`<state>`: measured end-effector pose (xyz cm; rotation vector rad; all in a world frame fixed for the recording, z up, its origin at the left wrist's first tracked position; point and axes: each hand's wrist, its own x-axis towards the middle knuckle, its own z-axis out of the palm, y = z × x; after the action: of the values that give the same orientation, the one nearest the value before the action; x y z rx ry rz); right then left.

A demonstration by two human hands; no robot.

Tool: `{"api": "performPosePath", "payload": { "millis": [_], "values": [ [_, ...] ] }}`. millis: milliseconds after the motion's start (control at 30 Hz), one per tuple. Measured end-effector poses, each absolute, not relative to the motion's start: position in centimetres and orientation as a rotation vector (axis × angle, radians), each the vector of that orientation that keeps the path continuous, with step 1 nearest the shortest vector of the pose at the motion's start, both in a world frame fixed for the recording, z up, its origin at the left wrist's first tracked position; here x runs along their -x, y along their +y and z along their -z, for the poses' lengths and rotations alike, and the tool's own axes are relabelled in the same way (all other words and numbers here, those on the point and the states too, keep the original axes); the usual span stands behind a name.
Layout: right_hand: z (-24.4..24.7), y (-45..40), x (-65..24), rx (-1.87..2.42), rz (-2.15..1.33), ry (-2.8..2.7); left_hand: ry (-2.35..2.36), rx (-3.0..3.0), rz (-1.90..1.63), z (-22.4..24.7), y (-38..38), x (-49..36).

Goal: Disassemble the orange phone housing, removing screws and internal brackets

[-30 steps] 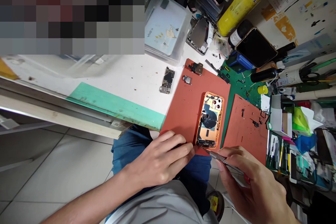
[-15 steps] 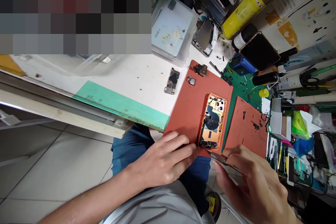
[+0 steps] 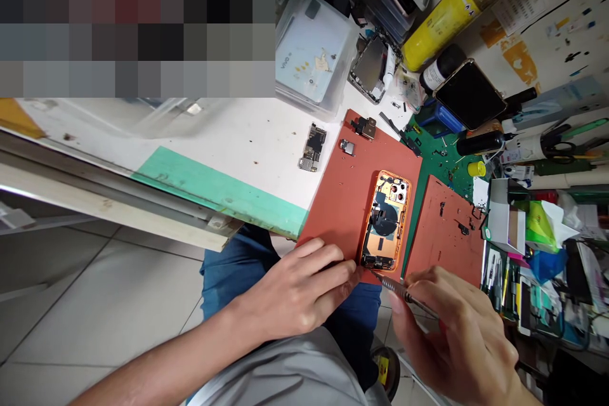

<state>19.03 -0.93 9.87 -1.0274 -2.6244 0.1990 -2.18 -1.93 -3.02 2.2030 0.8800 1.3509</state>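
An orange phone frame [image 3: 387, 221] with its inside exposed lies on a reddish-brown mat [image 3: 328, 203]. My right hand [image 3: 459, 330] grips a thin ridged metal tool [image 3: 399, 290], whose tip is at the lower edge of the frame. My left hand [image 3: 311, 285] rests on the mat's near edge, fingers bent together, fingertips close to the frame's lower left corner; what they hold, if anything, is hidden. A camera module [image 3: 365, 127] and a small silver part [image 3: 347, 147] lie on the mat's far end. Beside the mat is a circuit board [image 3: 313, 148].
A second reddish mat [image 3: 445, 228] holds small black parts. Tweezers [image 3: 399, 133] lie at the far mat edge. Behind are a clear box [image 3: 340, 101], a yellow can [image 3: 442, 19] and a dark-screened phone [image 3: 471, 94]. Tools and boxes crowd the right side.
My right hand and the tool have shifted very slightly; the tool's tip stays by the frame's lower edge. My left hand and the phone frame look unmoved.
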Motion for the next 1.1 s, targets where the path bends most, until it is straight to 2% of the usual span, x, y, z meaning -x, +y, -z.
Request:
{"api": "performPosePath", "payload": {
  "millis": [600, 700, 833, 933, 1100],
  "values": [
    [-9.3, -0.4, -18.4, 0.992, -0.173, -2.58, 0.917, -2.178, -1.349, 2.9, -1.8, 2.3],
    [-9.9, -0.9, -18.7, 1.067, -0.262, -2.5, 0.914, -2.239, -1.347, 2.7, -1.7, 2.4],
    [-10.2, -2.8, -21.2, 1.359, -0.367, -2.098, 0.915, -2.354, -1.25, 2.8, -1.9, 2.8],
    [-8.7, -4.5, -24.1, 1.37, 0.06, -1.556, 0.907, -2.386, -1.237, 2.9, -2.1, 3.0],
    [-5.4, -6.8, -27.3, 1.54, 0.116, -1.034, 0.921, -2.456, -1.08, 1.5, -2.1, 2.8]
  ]
}}
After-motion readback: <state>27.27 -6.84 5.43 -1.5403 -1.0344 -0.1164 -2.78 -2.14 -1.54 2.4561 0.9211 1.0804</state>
